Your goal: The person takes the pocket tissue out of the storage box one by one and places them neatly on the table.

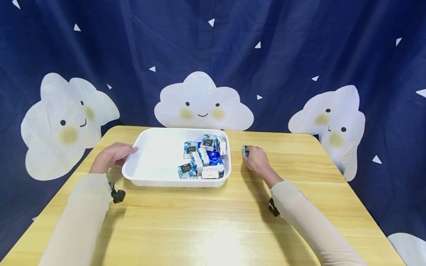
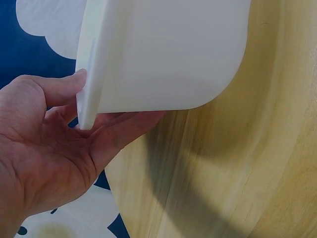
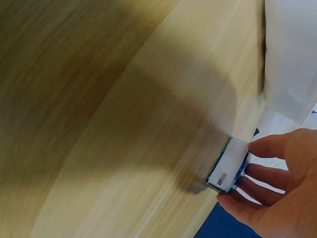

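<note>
A white plastic tray [image 1: 156, 155] lies on the table, with several small blue-and-white boxes [image 1: 197, 162] gathered in its right half. Some of these boxes read "Face" on a dark label. My left hand [image 1: 114, 154] grips the tray's left end; in the left wrist view the thumb presses the rim [image 2: 89, 94] and the other fingers reach beneath the tray. To the right of the tray, my right hand [image 1: 257, 161] holds one small box [image 3: 229, 166] by its edges with the fingertips, at the table surface. The fingers partly cover this box in the head view.
The light wooden table [image 1: 186, 218] has rounded far corners. Behind it hangs a dark blue curtain [image 1: 139, 44] with cloud faces and white triangles. A blue packet [image 1: 214, 158] lies among the boxes in the tray. Black wrist cameras sit on both sleeves.
</note>
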Demonstrator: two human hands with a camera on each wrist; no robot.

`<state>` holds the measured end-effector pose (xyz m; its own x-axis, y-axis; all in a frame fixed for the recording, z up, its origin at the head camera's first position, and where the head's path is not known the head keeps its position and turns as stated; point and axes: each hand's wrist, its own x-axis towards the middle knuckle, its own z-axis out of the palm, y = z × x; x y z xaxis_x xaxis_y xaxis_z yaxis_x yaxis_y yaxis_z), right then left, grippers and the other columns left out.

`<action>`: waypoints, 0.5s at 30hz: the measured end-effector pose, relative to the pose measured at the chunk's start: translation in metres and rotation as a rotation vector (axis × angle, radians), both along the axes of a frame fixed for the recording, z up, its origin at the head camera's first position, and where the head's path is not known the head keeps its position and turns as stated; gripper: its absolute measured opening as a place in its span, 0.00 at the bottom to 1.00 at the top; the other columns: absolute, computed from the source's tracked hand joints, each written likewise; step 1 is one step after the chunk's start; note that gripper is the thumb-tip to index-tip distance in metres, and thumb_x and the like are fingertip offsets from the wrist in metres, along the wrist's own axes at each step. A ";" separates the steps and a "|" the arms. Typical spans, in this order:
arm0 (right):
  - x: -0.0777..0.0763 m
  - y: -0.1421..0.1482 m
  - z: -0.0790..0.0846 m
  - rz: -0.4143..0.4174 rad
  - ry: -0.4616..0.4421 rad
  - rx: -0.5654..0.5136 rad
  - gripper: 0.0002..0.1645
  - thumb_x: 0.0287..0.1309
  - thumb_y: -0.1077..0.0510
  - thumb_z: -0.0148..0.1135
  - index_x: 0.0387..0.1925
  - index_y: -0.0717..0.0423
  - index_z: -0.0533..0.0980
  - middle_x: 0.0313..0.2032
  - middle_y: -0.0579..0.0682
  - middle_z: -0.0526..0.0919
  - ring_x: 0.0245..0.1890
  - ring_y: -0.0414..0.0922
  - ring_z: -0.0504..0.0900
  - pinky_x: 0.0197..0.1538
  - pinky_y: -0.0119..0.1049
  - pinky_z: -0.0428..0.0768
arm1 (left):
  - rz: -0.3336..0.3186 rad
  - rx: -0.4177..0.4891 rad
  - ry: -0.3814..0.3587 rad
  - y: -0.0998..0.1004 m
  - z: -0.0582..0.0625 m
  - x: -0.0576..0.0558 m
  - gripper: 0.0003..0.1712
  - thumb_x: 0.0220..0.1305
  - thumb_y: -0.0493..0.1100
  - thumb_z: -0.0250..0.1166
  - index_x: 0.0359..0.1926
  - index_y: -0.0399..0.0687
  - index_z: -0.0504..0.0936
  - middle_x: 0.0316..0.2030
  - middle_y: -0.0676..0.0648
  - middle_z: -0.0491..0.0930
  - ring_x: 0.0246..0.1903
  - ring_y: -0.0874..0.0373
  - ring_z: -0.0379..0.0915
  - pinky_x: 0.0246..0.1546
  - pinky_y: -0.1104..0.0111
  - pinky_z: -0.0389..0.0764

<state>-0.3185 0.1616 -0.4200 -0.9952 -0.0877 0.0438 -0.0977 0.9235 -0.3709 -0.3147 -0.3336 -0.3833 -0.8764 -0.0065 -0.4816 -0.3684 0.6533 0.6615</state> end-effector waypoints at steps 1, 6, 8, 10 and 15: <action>0.000 0.000 0.000 0.000 -0.003 -0.001 0.25 0.64 0.61 0.56 0.62 0.64 0.76 0.52 0.65 0.82 0.49 0.57 0.78 0.53 0.51 0.79 | 0.002 0.003 0.000 0.000 0.000 0.000 0.37 0.80 0.53 0.48 0.78 0.34 0.53 0.59 0.34 0.71 0.41 0.54 0.78 0.40 0.66 0.82; 0.002 -0.001 0.002 -0.004 -0.013 0.003 0.25 0.65 0.61 0.56 0.62 0.65 0.75 0.51 0.65 0.82 0.49 0.57 0.78 0.53 0.51 0.79 | 0.017 0.007 -0.007 0.001 -0.001 0.000 0.37 0.80 0.53 0.48 0.78 0.35 0.53 0.60 0.34 0.70 0.42 0.54 0.77 0.40 0.66 0.82; 0.003 -0.002 0.003 0.001 -0.008 0.008 0.24 0.65 0.61 0.56 0.61 0.65 0.76 0.50 0.65 0.82 0.48 0.57 0.78 0.52 0.51 0.79 | 0.023 0.005 -0.011 0.001 -0.001 -0.001 0.37 0.80 0.53 0.48 0.78 0.35 0.53 0.60 0.34 0.70 0.42 0.53 0.77 0.40 0.66 0.81; 0.003 -0.002 0.003 0.008 -0.003 0.014 0.23 0.65 0.61 0.56 0.60 0.65 0.76 0.49 0.65 0.82 0.46 0.56 0.78 0.50 0.51 0.79 | 0.024 0.002 -0.019 0.000 -0.001 -0.001 0.37 0.80 0.53 0.48 0.78 0.35 0.53 0.60 0.34 0.70 0.43 0.53 0.77 0.40 0.66 0.81; 0.002 -0.003 0.003 0.012 -0.003 0.029 0.23 0.64 0.61 0.56 0.59 0.65 0.77 0.47 0.65 0.82 0.44 0.56 0.78 0.49 0.50 0.79 | 0.020 -0.003 -0.025 -0.001 -0.001 -0.001 0.37 0.80 0.53 0.47 0.78 0.36 0.52 0.61 0.33 0.69 0.44 0.52 0.76 0.40 0.67 0.81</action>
<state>-0.3167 0.1590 -0.4166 -0.9941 -0.1010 0.0384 -0.1081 0.9328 -0.3439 -0.3162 -0.3344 -0.3848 -0.8637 -0.0258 -0.5034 -0.3980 0.6477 0.6497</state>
